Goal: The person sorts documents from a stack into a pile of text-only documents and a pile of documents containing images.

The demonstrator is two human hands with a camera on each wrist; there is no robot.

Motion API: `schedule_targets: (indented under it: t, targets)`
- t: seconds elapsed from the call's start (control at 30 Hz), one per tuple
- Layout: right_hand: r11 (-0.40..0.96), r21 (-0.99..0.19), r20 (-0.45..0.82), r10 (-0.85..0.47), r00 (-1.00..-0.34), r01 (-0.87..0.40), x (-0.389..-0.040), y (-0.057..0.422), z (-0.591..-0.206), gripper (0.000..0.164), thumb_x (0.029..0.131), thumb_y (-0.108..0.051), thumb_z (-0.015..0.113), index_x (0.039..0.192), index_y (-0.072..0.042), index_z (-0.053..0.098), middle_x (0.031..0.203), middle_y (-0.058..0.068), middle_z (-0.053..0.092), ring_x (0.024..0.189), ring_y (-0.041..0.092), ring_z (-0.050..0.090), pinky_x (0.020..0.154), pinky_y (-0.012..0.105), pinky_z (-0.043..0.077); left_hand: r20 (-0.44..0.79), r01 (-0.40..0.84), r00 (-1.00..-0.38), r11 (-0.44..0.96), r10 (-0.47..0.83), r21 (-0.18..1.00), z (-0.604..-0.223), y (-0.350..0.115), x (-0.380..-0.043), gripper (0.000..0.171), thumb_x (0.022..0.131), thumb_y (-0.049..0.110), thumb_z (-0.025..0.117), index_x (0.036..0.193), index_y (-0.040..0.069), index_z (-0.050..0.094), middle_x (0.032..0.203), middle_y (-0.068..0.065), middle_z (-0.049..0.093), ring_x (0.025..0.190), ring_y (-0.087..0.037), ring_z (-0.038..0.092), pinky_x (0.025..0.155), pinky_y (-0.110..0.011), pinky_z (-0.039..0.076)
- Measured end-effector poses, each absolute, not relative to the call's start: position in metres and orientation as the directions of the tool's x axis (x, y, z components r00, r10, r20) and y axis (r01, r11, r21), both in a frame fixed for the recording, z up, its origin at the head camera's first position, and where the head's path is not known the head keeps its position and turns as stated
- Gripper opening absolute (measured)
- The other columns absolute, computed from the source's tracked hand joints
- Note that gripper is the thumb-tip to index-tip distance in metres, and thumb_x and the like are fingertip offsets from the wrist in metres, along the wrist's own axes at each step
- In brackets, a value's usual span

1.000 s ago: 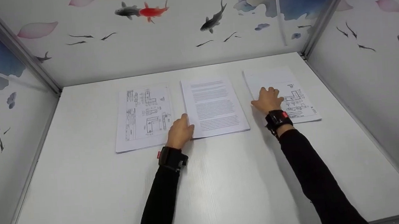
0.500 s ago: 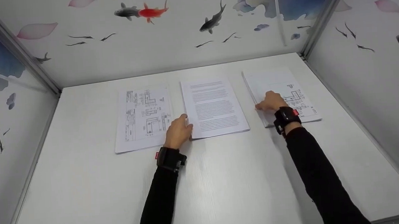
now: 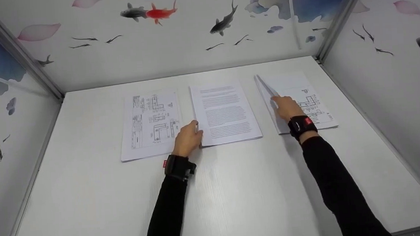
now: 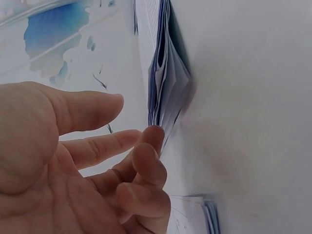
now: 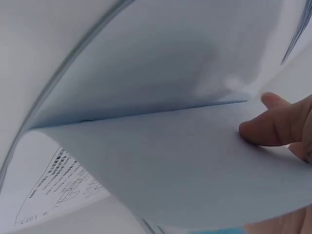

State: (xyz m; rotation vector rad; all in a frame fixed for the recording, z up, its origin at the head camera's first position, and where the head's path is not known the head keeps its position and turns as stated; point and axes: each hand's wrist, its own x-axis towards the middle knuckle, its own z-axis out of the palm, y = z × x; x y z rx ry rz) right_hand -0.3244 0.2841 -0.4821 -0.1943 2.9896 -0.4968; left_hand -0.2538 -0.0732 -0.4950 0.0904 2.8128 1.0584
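My right hand [image 3: 289, 107] pinches the left edge of a lifted sheet [image 5: 161, 161] on the right paper stack [image 3: 321, 113], which bears a printed technical drawing. In the right wrist view the thumb [image 5: 265, 129] lies on the sheet's pale face, other fingers partly hidden beneath it. The sheet bends up from the pages below. My left hand [image 3: 187, 138] rests at the left edge of the middle stack [image 3: 228, 113], printed with lines of text. From the left wrist, its loosely bent fingers [image 4: 148, 163] touch the stack's fanned page edges, the thumb apart from them.
A third paper stack [image 3: 152, 125] with technical drawings lies left of the middle one, close to my left hand. All the stacks lie on a white table [image 3: 236, 196]. White panels [image 3: 191, 57] painted with fish close in the table's back and sides.
My right hand has gone from resting flat on the right stack to its left edge, then raised a sheet's edge from it. The left hand has hardly moved.
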Motion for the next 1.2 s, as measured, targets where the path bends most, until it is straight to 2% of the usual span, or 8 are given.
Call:
schedule_targets:
  t: [0.17,0.3,0.47,0.67,0.8,0.9,1.03,1.2]
  targets:
    - [0.952,-0.301,-0.026,-0.065,-0.998,-0.054,-0.3268,0.2861,-0.4844,0.028,0.094,-0.001,0.037,0.101,0.014,0.059,0.100,0.037,0.061,0.080,0.045,0.059,0.068,0.055,0.048,-0.111,0.005,-0.988,0.746,0.105,0.666,-0.4953,-0.0734,-0.2547,0.045,0.098,0.019,0.056,0.138,0.001,0.050,0.115,-0.016,0.067,0.093,-0.024,0.063,0.087,-0.041,0.050]
    - [0.930,-0.366,-0.031,0.030,-0.999,0.039,-0.3278,0.2855,-0.4863,0.034,0.097,-0.020,0.047,0.100,0.012,0.061,0.096,0.031,0.062,0.076,0.037,0.056,0.065,0.048,0.046,-0.112,0.008,-0.988,0.752,0.109,0.660,-0.4966,-0.0736,-0.2553,0.044,0.098,0.020,0.056,0.137,0.000,0.051,0.098,-0.013,0.069,0.083,-0.024,0.064,0.080,-0.039,0.051]
    - [0.922,-0.377,-0.054,0.073,-0.996,0.088,-0.3281,0.2836,-0.4882,0.056,0.093,-0.043,0.059,0.104,0.012,0.062,0.091,0.027,0.064,0.074,0.034,0.058,0.063,0.044,0.047,-0.112,0.009,-0.988,0.754,0.109,0.656,-0.4969,-0.0741,-0.2556,0.042,0.098,0.021,0.057,0.134,-0.001,0.054,0.100,-0.013,0.068,0.088,-0.025,0.063,0.083,-0.041,0.051]
    - [0.924,-0.382,-0.029,0.024,-0.999,0.033,-0.3299,0.2882,-0.4896,0.034,0.090,-0.017,0.048,0.105,0.011,0.059,0.094,0.031,0.062,0.074,0.038,0.058,0.061,0.047,0.047,-0.114,0.016,-0.986,0.744,0.123,0.667,-0.4961,-0.0757,-0.2562,0.044,0.098,0.021,0.057,0.136,-0.001,0.051,0.094,-0.012,0.067,0.086,-0.025,0.063,0.082,-0.040,0.050]
    - [0.929,-0.369,-0.016,-0.009,-1.000,-0.002,-0.3295,0.2895,-0.4903,0.060,0.088,-0.004,0.042,0.147,0.005,0.032,0.093,0.036,0.062,0.067,0.038,0.058,0.054,0.045,0.044,-0.117,0.018,-0.985,0.745,0.129,0.667,-0.4941,-0.0760,-0.2557,0.047,0.098,0.021,0.056,0.139,-0.001,0.049,0.098,-0.013,0.068,0.089,-0.026,0.064,0.085,-0.041,0.050]
    - [0.937,-0.348,-0.026,-0.011,-1.000,-0.001,-0.3294,0.2889,-0.4911,0.077,0.089,-0.002,0.040,0.157,-0.002,0.004,0.085,0.034,0.062,0.060,0.035,0.057,0.049,0.041,0.041,-0.117,0.019,-0.985,0.747,0.129,0.664,-0.4930,-0.0760,-0.2550,0.048,0.098,0.022,0.056,0.140,0.000,0.049,0.106,-0.016,0.068,0.091,-0.027,0.064,0.087,-0.042,0.051]
    - [0.948,-0.317,-0.037,-0.028,-0.999,-0.015,-0.3286,0.2869,-0.4908,0.058,0.092,-0.003,0.039,0.149,0.005,0.027,0.096,0.038,0.062,0.074,0.045,0.063,0.059,0.049,0.049,-0.115,0.016,-0.986,0.750,0.122,0.661,-0.4926,-0.0754,-0.2539,0.046,0.098,0.023,0.057,0.138,0.002,0.051,0.109,-0.015,0.069,0.089,-0.025,0.064,0.085,-0.041,0.051]
    - [0.956,-0.293,-0.019,-0.007,-1.000,-0.001,-0.3256,0.2868,-0.4899,0.044,0.092,-0.001,0.038,0.134,0.007,0.047,0.112,0.040,0.059,0.095,0.054,0.062,0.074,0.062,0.050,-0.127,0.011,-0.984,0.750,0.126,0.661,-0.4925,-0.0730,-0.2518,0.042,0.099,0.024,0.056,0.135,0.003,0.054,0.088,-0.007,0.070,0.072,-0.019,0.063,0.068,-0.034,0.048]
